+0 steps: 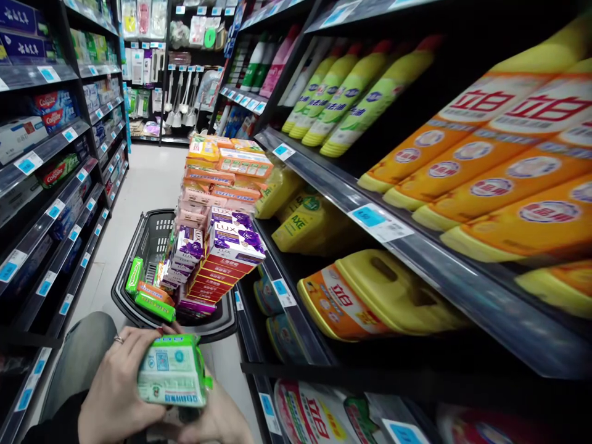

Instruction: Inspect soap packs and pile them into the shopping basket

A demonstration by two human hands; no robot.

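Note:
A green and white wrapped soap pack (171,376) is held low in front of me, with print and a small square code on its upper face. My left hand (118,385) grips its left side, thumb at the near edge and fingers over the far edge; a ring shows on one finger. My right hand (224,410) closes round it from the right and below, its fingers partly hidden by the pack. Beyond them on the floor is a black shopping basket (124,287), holding stacked Lux soap boxes (235,234), orange packs (245,161) and green packs (155,304).
Shelves flank the narrow aisle. To the right are yellow-orange detergent bottles (499,166), a yellow handled jug (370,296) and a shelf edge (462,283) jutting close. Toothpaste boxes (53,110) fill the left shelves. My bent knee (86,345) is beside my left hand.

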